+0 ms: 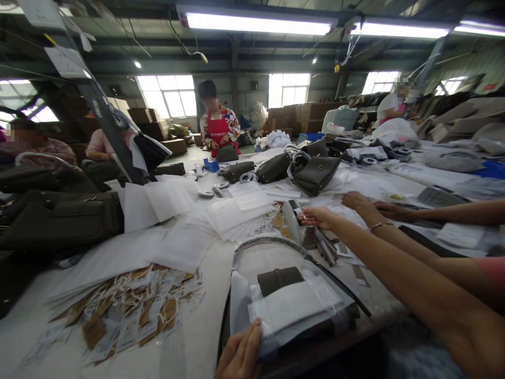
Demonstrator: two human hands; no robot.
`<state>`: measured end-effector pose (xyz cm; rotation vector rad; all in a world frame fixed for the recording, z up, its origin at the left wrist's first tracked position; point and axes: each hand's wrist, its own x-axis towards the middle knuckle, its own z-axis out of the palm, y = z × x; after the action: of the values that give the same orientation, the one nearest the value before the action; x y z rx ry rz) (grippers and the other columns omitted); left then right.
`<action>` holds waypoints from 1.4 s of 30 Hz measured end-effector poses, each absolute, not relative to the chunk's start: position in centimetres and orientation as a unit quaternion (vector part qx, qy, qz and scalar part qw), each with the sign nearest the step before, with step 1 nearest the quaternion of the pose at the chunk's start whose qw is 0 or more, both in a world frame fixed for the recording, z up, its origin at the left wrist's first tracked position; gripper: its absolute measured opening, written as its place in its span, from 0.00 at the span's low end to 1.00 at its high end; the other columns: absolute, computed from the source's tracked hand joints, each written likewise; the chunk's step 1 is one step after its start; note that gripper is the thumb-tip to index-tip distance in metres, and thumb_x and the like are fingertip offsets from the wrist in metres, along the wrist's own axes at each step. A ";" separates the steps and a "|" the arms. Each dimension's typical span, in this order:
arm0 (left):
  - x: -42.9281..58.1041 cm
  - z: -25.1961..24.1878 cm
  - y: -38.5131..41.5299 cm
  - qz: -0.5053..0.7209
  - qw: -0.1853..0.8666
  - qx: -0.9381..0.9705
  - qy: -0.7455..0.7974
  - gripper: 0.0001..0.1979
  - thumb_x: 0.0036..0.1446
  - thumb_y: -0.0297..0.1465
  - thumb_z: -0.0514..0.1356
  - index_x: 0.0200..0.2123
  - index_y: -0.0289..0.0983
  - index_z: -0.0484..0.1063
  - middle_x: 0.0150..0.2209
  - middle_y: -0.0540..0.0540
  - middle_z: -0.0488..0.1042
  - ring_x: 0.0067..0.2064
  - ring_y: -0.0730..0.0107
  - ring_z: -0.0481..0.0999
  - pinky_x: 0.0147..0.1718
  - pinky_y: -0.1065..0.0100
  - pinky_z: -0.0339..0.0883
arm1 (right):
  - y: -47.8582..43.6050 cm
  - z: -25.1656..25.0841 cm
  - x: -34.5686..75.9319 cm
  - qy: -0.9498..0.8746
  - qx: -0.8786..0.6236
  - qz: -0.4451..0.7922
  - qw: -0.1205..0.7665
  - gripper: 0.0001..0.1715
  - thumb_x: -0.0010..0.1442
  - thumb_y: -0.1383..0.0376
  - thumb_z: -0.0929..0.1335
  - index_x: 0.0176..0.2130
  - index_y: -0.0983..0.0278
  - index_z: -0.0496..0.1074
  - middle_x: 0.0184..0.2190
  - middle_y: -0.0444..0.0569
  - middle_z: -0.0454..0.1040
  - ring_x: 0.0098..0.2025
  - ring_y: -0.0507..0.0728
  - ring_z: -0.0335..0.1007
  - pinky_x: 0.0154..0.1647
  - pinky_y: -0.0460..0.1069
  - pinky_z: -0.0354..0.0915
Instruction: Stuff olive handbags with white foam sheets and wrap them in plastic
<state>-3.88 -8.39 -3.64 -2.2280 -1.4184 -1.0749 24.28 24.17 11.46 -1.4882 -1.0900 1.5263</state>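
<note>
In front of me a dark olive handbag (347, 315) lies with its wrapped handle (272, 240) arched away from me. White sheeting and a clear plastic packet (295, 305) cover part of it. My left hand (240, 350) grips the bag's near left side, fingertips against the packet and thumb hidden. My right hand (321, 217) reaches to a grey tape dispenser (292, 223), with its fingers pinched together at the tape end. The strip itself is hard to make out. Brown strap-like pieces (326, 247) lie beside the dispenser.
Paper hang tags (134, 310) with strings are heaped at left, near white foam sheets (158, 252). Dark handbags (313, 173) stand farther back. At right are a co-worker's braceleted hand (357, 202) and another hand (394, 210). A slanted post (106, 126) rises at left.
</note>
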 end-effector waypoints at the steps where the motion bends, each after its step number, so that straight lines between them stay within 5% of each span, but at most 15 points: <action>1: -3.9 -3.7 -8.4 -0.372 0.143 -0.773 -0.493 0.29 0.51 0.16 0.50 0.56 0.33 0.70 0.54 0.48 0.77 0.48 0.68 0.75 0.51 0.74 0.68 | 23.2 11.7 24.5 -0.430 -0.578 0.582 0.377 0.09 0.66 0.67 0.68 0.35 0.71 0.73 0.29 0.52 0.78 0.27 0.50 0.75 0.27 0.41 0.74; 7: -3.8 -3.6 -8.7 -0.361 0.128 -0.775 -0.503 0.29 0.54 0.16 0.50 0.58 0.34 0.69 0.55 0.48 0.76 0.50 0.68 0.75 0.52 0.73 0.68 | 15.3 10.6 26.3 -0.462 -0.582 0.534 0.404 0.11 0.61 0.64 0.73 0.33 0.71 0.76 0.36 0.58 0.80 0.31 0.53 0.78 0.29 0.43 0.76; 21: -3.8 -3.6 -8.9 -0.352 0.127 -0.773 -0.512 0.28 0.58 0.17 0.48 0.61 0.36 0.66 0.56 0.49 0.75 0.50 0.68 0.75 0.52 0.72 0.69 | 16.5 4.4 27.8 -0.528 -0.651 0.407 0.363 0.13 0.57 0.61 0.72 0.26 0.65 0.73 0.22 0.49 0.77 0.19 0.51 0.69 0.20 0.44 0.68; 32: -2.9 -3.0 -9.5 -0.350 0.103 -0.745 -0.558 0.34 0.53 0.14 0.51 0.62 0.40 0.64 0.56 0.52 0.75 0.51 0.67 0.75 0.52 0.69 0.71 | 16.1 6.8 30.3 -0.700 -0.657 0.147 0.241 0.09 0.57 0.63 0.68 0.29 0.63 0.78 0.25 0.48 0.79 0.31 0.57 0.75 0.30 0.47 0.62; 42: -2.2 -1.0 -9.7 -0.369 0.087 -0.734 -0.564 0.30 0.55 0.13 0.50 0.58 0.38 0.68 0.53 0.52 0.77 0.48 0.65 0.76 0.47 0.66 0.74 | 10.9 11.1 30.1 -0.853 -0.499 0.027 0.152 0.13 0.64 0.57 0.66 0.40 0.58 0.80 0.41 0.53 0.81 0.43 0.61 0.75 0.42 0.49 0.63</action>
<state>-2.23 -9.69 -1.01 -2.1864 -1.6793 -1.0993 30.06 10.85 11.12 -1.4331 -2.4470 0.0763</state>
